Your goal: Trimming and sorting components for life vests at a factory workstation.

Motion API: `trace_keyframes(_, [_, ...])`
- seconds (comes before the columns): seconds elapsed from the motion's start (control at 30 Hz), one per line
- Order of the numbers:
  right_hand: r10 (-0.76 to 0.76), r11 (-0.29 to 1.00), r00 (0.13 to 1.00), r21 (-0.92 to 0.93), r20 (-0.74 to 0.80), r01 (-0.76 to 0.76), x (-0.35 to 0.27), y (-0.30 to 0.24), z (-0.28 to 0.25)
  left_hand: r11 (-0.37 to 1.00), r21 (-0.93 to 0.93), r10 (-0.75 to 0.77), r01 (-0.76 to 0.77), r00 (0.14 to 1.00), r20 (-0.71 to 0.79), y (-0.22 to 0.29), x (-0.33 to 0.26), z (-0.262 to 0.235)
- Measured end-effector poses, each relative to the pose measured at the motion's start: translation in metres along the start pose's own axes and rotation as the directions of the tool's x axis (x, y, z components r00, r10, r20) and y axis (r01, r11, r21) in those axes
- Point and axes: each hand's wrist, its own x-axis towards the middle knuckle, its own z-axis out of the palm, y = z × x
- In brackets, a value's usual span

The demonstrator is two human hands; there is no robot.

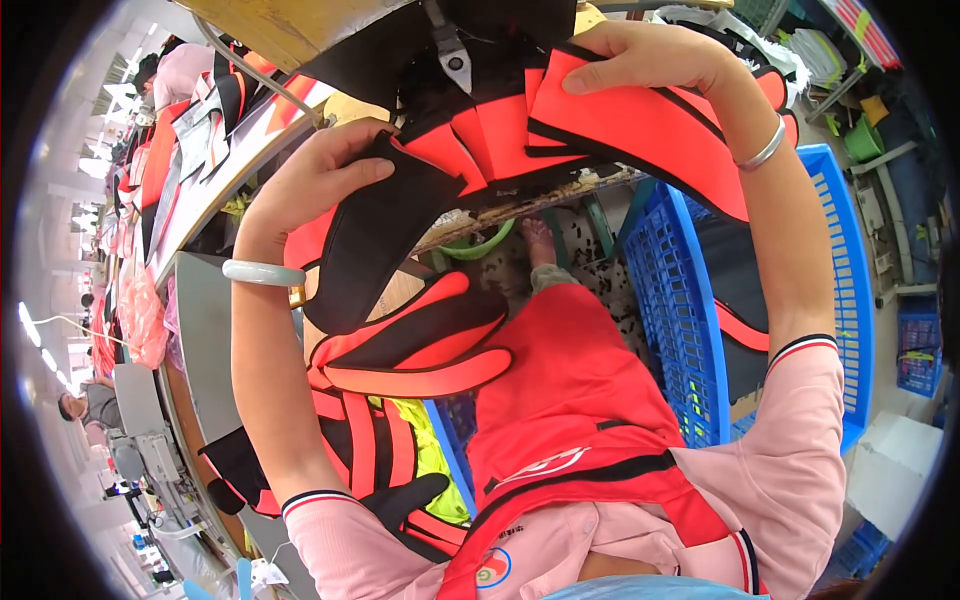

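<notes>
My left hand [325, 178] pinches the end of a black fabric panel [385, 225] between thumb and fingers; its orange-red side shows along the upper edge. My right hand [650, 58] has its thumb pressed on an orange-red fabric panel [645, 140] with black edging, fingers tucked behind it. Between the hands, more orange-red fabric [490, 135] lies on the work surface under a metal machine foot [456, 68]. Whether these panels are joined in one piece I cannot tell.
Left of my lap hang several orange-red and black strips [420, 370] beside yellow-green material [428, 455]. A blue plastic basket [680, 310] holding dark pieces stands at the right. A long table [215, 185] with piled fabric runs along the left. A green basin [480, 245] sits below.
</notes>
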Motion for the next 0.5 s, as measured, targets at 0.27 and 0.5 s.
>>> trace_keyframes(0.27, [-0.045, 0.971, 0.996, 0.239, 0.071, 0.027, -0.007, -0.001, -0.025, 0.997, 0.009, 0.073, -0.073, 0.997, 0.007, 0.012, -0.008, -0.009])
trace_keyframes(0.5, [-0.285, 0.930, 0.957, 0.256, 0.054, 0.263, -0.034, 0.020, 0.014, 0.970, 0.227, 0.124, -0.086, 0.979, -0.159, 0.020, -0.045, 0.007])
